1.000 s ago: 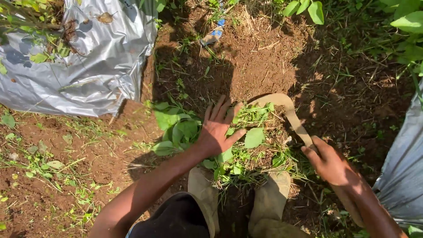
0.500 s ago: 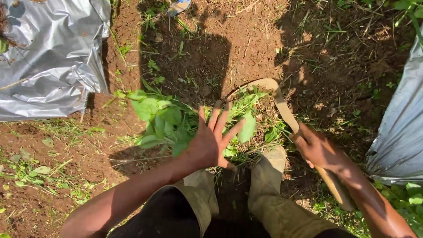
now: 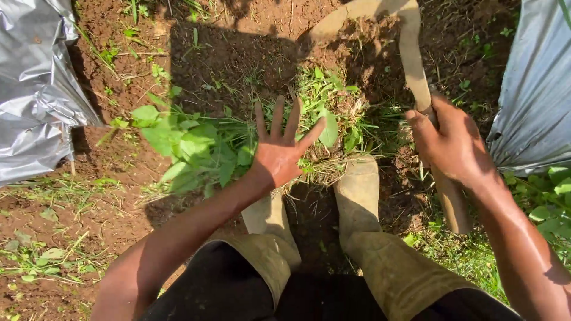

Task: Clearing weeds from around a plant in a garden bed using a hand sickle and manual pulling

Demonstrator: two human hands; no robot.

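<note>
Nearest the camera, two muddy boots are planted on the soil, toes pointing away, with the weeds heaped just beyond them. The left hand is spread wide, fingers fanned and palm down, and nothing is gripped in it; it is laid on or just over the right edge of the broad-leaved clump, whether pressing or hovering cannot be told. The bulk of the leaves lies to the left of that hand, with thinner grass and dry stalks directly ahead of the fingertips. The right hand is closed around the handle of a curved blade, whose long axis runs from beside the right boot up and away, then hooks leftward at the far end over the soil. The hooked end is thus placed beyond the weed pile and arcs back toward it, so the weeds are enclosed between blade, boots and open hand. The left hand is nearer the leaves; the right is well apart from them. Silver plastic sheets are seen at both sides.
</note>
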